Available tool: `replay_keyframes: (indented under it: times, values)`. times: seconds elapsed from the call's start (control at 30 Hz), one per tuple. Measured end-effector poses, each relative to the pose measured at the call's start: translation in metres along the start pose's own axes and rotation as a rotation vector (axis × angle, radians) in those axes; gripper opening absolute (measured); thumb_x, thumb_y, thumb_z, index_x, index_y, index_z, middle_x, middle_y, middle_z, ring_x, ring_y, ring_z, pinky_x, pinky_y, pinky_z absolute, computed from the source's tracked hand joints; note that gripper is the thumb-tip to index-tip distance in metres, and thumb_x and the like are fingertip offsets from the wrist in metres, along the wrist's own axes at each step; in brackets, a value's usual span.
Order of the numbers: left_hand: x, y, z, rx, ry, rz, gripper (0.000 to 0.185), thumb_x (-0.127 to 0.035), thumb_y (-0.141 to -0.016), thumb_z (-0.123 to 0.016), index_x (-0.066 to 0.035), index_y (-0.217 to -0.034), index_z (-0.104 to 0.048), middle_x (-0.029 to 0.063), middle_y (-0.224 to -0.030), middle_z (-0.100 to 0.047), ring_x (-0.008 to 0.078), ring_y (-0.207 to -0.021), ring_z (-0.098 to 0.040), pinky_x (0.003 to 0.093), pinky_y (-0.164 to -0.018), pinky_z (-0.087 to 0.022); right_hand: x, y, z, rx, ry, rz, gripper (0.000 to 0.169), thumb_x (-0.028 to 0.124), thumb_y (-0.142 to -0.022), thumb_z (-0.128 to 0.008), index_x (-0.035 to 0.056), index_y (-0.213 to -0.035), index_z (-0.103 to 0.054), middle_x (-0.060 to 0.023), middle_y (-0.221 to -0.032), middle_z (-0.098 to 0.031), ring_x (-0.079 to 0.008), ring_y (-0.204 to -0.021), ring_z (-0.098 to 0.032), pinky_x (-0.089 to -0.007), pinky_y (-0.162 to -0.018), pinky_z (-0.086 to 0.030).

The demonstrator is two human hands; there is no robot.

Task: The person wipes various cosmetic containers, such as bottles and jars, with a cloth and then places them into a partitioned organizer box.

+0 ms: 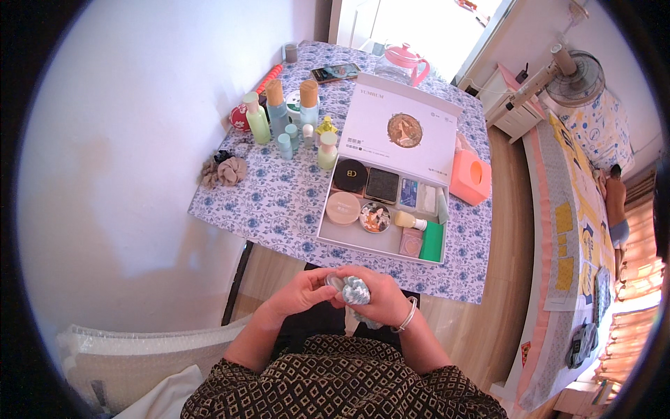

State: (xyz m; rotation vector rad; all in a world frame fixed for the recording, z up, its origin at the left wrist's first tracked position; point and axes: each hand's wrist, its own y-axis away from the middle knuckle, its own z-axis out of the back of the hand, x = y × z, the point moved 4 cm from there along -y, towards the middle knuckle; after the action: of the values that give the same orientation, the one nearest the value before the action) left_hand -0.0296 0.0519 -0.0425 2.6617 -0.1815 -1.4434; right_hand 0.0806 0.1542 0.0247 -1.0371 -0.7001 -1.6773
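My left hand (298, 293) pinches a small round transparent item (334, 281), perhaps a lid or little case; its exact kind is hard to make out. A crumpled blue-and-white patterned cloth (356, 291) is bunched in my right hand (384, 298), pressed against that item. Both hands meet in front of my body, just off the table's near edge. Beyond them an open white cardboard box (361, 245) contains a black round compact (350, 175), a beige round compact (343, 208), a round tin with a floral lid (375, 217), a short brush (410, 220) and a green card (432, 242).
The table wears a blue floral tablecloth (272, 220). Several bottles (256, 123) and hair scrunchies (232, 172) stand or lie left of the box. Behind it are a smartphone (336, 73) and a glass pitcher (400, 65); a pink tissue box (471, 178) sits right. A person lies on the bed (555, 335).
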Motion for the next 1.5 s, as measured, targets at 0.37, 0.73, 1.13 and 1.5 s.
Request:
replay_keyframes:
  times: [0.37, 0.73, 1.13, 1.5]
  values:
    - [0.005, 0.000, 0.002, -0.028, -0.077, 0.051, 0.044, -0.026, -0.089, -0.052, 0.001, -0.122, -0.045, 0.0050, -0.104, -0.056, 0.0111, -0.089, -0.054, 0.0264, -0.079, -0.045, 0.004, 0.004, -0.004, 0.045, 0.193, 0.035, 0.047, 0.012, -0.065, -0.067, 0.0118, -0.109, -0.050, -0.0110, -0.098, -0.060, -0.0316, -0.080, -0.060, -0.0371, -0.065, -0.050]
    - [0.004, -0.002, 0.004, -0.095, -0.049, 0.065, 0.040, -0.032, -0.090, -0.047, -0.001, -0.116, -0.048, 0.0017, -0.092, -0.056, 0.0075, -0.076, -0.054, 0.0214, -0.065, -0.046, 0.004, 0.006, -0.009, -0.074, 0.283, 0.233, 0.052, 0.013, -0.066, -0.070, 0.0070, -0.113, -0.048, -0.0138, -0.085, -0.062, -0.0294, -0.072, -0.062, -0.0359, -0.057, -0.050]
    - [0.005, -0.006, 0.004, -0.193, -0.111, -0.014, 0.043, -0.027, -0.089, -0.051, -0.001, -0.122, -0.043, 0.0010, -0.095, -0.055, 0.0080, -0.081, -0.053, 0.0224, -0.070, -0.045, -0.005, 0.008, -0.013, -0.235, 0.342, 0.108, 0.050, 0.012, -0.066, -0.069, 0.0075, -0.113, -0.051, -0.0128, -0.089, -0.063, -0.0280, -0.075, -0.063, -0.0349, -0.061, -0.051]
    - [-0.032, -0.004, -0.022, -0.386, -0.910, -0.407, 0.054, -0.012, -0.070, -0.073, -0.002, -0.114, -0.044, 0.0091, -0.094, -0.051, 0.0159, -0.076, -0.054, 0.0272, -0.069, -0.047, -0.032, 0.012, -0.008, -0.178, -0.325, -0.265, 0.034, 0.017, -0.075, -0.068, 0.0075, -0.106, -0.056, -0.0082, -0.089, -0.064, -0.0157, -0.081, -0.063, -0.0293, -0.070, -0.049]
